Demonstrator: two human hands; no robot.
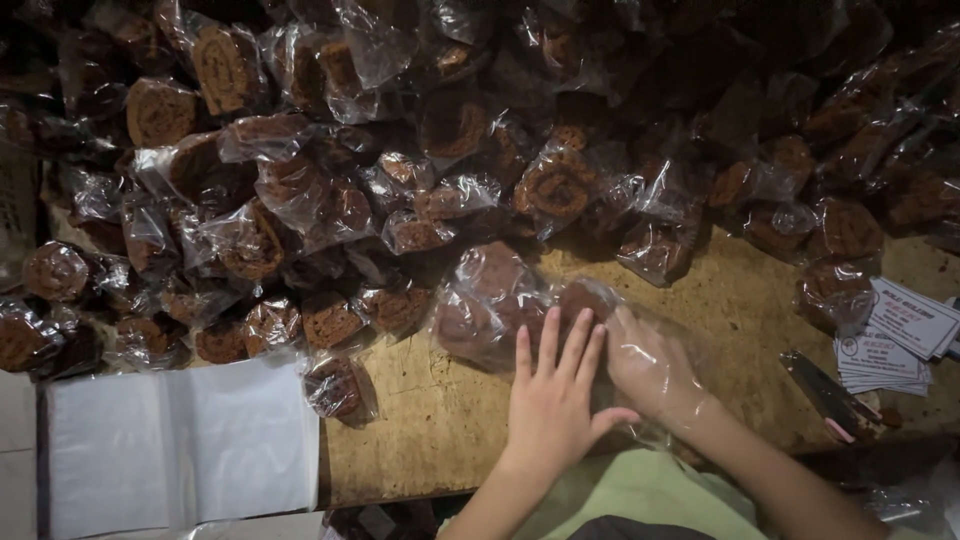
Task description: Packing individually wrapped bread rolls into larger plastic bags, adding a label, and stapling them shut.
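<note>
A clear plastic bag (520, 310) lies on the wooden tabletop (440, 420) with several brown cake slices inside it. My left hand (553, 395) rests flat on the near part of the bag, fingers spread and pointing away from me. My right hand (655, 370) is pushed inside the bag's open end, covered by the clear film, reaching toward the slices. A huge heap of brown cake slices in small clear wrappers (300, 200) fills the far and left part of the table.
A stack of flat clear bags over white sheets (180, 440) lies at the near left. Small printed paper labels (900, 340) sit at the right, with scissors with pink handles (830, 400) beside them. One wrapped slice (335, 388) lies apart near the bags.
</note>
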